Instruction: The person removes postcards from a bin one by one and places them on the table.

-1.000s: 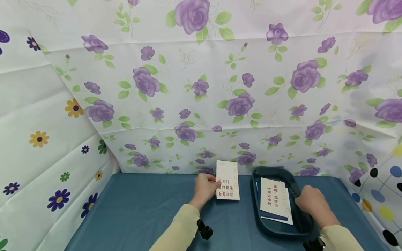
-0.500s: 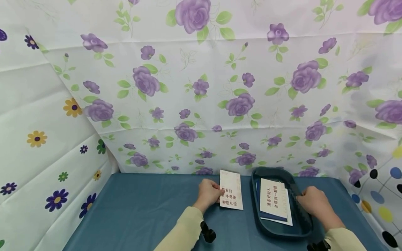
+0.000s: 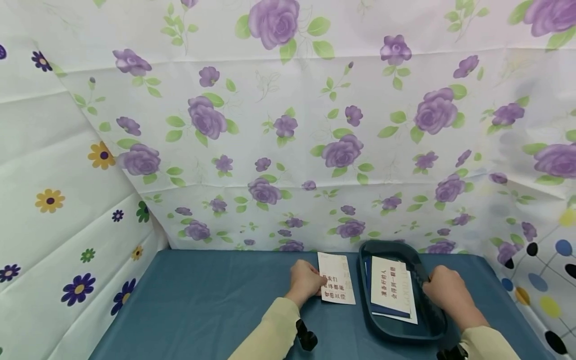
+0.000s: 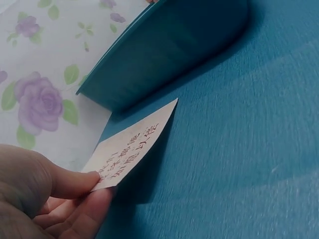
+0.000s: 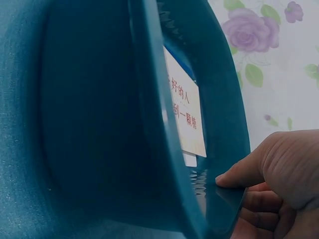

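My left hand [image 3: 305, 282] pinches a white card [image 3: 338, 277] with red printed characters by its left edge, thumb on top and fingers underneath. In the left wrist view the card [image 4: 137, 144] is tilted over the blue tabletop, casting a shadow there. Just right of it stands a dark teal tray [image 3: 407, 337] with raised sides. My right hand [image 3: 450, 292] grips the tray's right rim, its thumb over the inner side in the right wrist view and its fingers outside. Inside the tray lies a small stack of cards [image 3: 390, 286], the top one white with red characters, with dark blue edges showing below.
A blue cloth [image 3: 202, 300] covers the table. Behind it hangs a white sheet [image 3: 288, 165] with purple roses, close to the tray's far end. Patterned sheets also close off the left and right sides.
My left hand has moved right and toward me with the card, which now sits lower and closer to the tray. The right hand stays on the tray's rim.
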Demonstrator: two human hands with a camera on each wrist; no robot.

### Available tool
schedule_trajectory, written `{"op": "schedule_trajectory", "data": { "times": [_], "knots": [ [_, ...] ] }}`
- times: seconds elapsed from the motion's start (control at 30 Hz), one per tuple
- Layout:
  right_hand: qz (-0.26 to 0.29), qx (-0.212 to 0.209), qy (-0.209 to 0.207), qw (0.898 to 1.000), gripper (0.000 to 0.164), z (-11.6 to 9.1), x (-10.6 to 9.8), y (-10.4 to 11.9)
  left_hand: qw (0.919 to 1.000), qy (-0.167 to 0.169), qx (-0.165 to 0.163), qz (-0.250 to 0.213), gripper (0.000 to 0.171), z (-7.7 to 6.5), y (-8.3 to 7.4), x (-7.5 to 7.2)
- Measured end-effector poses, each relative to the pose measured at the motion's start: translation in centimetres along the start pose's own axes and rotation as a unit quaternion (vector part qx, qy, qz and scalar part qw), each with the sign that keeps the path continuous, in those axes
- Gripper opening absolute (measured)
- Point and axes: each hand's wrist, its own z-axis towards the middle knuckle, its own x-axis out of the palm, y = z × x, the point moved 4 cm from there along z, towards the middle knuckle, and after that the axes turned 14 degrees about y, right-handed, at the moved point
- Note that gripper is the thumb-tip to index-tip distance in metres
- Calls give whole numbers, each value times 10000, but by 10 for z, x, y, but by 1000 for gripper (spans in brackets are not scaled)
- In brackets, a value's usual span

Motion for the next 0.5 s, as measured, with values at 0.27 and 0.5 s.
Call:
{"op": "schedule_trajectory", "data": {
  "times": [0.27,0.5],
  "knots": [
    [46,107,-20,9999,35,-1,3,1,9985,-144,-145,500,25,-1,-1,7],
    [49,190,-82,9998,31,-2,1,2,9951,-344,-183,905,44,-3,-5,7]
  ]
}}
